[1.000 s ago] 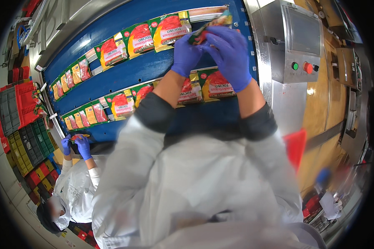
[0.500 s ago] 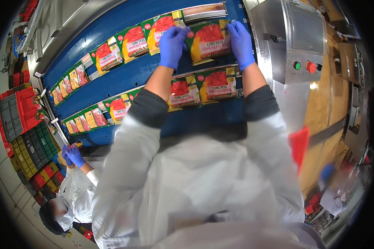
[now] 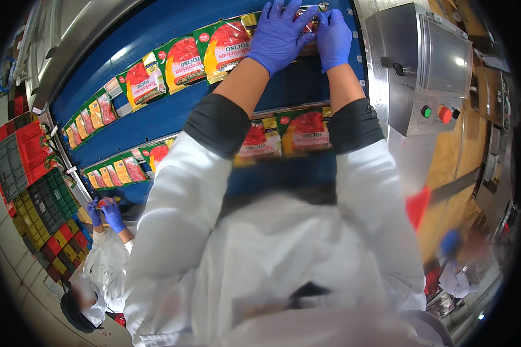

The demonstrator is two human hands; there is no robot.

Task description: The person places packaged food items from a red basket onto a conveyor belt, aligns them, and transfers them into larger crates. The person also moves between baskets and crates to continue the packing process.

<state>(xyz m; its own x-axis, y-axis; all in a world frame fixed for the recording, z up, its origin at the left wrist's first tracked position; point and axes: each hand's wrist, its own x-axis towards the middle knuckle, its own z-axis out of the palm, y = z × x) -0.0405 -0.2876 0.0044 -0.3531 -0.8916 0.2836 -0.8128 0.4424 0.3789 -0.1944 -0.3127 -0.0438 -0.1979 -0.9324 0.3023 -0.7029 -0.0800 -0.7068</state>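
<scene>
My left hand [image 3: 281, 39], in a blue glove, lies spread with its fingers stretched over a food pouch [image 3: 309, 47] at the right end of the far row. My right hand [image 3: 334, 41], gloved alike, has its fingers closed at that pouch's right edge. Most of the pouch is hidden beneath the hands. Left of them, a green, yellow and red pouch [image 3: 227, 49] lies in the same row, with another pouch [image 3: 183, 61] beside it. Nearer to me, a pouch [image 3: 304, 132] lies between my forearms in the second row.
The pouches lie along metal bars on a blue machine bed [image 3: 197, 107]. A steel control box [image 3: 428, 69] with green and red buttons stands at the right. At the far left, a co-worker's gloved hands [image 3: 107, 214] are beside stacked plastic crates [image 3: 32, 141].
Both hands have moved away from me with the pouch, from between the rows onto the far row. My left hand has gone from gripping its corner to spreading over it.
</scene>
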